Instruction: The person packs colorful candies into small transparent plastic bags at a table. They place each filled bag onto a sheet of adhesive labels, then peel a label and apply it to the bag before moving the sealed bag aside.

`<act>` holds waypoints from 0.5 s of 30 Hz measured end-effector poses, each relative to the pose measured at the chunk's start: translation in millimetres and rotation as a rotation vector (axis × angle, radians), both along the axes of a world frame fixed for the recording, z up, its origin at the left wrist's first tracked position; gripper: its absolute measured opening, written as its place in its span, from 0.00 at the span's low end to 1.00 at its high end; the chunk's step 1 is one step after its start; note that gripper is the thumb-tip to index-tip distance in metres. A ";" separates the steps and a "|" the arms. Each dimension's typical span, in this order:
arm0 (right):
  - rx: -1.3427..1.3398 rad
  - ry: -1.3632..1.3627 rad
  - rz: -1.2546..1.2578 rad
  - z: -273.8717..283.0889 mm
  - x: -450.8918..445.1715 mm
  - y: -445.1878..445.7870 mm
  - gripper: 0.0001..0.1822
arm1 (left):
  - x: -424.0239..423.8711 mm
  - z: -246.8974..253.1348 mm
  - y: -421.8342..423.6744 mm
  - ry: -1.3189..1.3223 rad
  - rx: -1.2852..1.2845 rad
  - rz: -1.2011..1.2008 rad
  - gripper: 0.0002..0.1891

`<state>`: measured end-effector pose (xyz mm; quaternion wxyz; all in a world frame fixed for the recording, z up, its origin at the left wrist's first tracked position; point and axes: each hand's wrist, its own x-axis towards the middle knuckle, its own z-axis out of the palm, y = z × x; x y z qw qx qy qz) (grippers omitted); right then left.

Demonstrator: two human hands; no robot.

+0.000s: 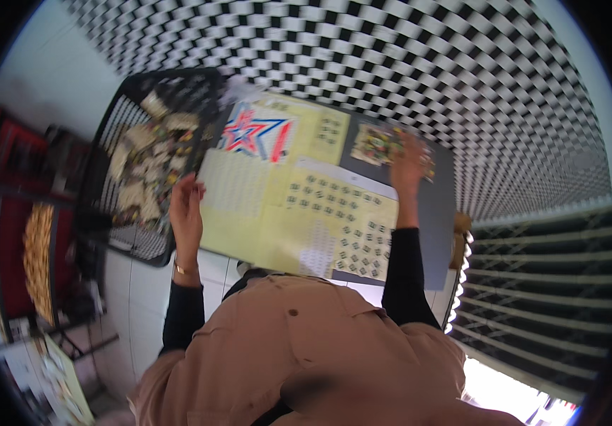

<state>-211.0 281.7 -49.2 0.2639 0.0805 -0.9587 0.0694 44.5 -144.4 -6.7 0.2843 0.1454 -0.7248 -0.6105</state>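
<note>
My left hand (pixel 185 207) hovers between the black plastic basket (pixel 165 254) and the left side of the table, its fingers loosely apart and holding nothing visible. My right hand (pixel 410 162) reaches across to the back right of the grey tabletop (pixel 436 234). Its fingers are over a pile of small multicoloured packets (pixel 374 145); blur hides whether they grip any. Left of my right forearm lies a pale yellow sheet with rows of small dark labels (pixel 332 199). A sheet with a red and blue star (pixel 255 133) is farther left.
Beige and coloured packets (pixel 149 160) fill the basket. A paler printed sheet (pixel 236 181) lies on the yellow backing (pixel 279 234). Behind the table rises a black-and-white checkered wall (pixel 338 48). A slatted shutter (pixel 534 282) stands to the right, a rack (pixel 40 261) to the left.
</note>
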 end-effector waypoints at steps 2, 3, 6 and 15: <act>-0.149 0.036 0.089 23.6 18.7 -3.6 0.24 | 5.0 16.3 -40.8 0.044 -0.096 0.015 0.12; -0.204 0.042 0.128 29.6 29.7 -4.3 0.22 | 5.3 26.6 -56.9 0.001 -0.091 0.097 0.12; -0.375 0.062 0.258 39.3 70.2 -27.9 0.17 | 7.3 27.3 -130.2 -0.111 -0.263 0.220 0.12; -0.586 -0.219 0.383 35.3 181.0 -130.8 0.14 | -46.5 -87.3 -267.6 -0.800 -0.749 -0.019 0.10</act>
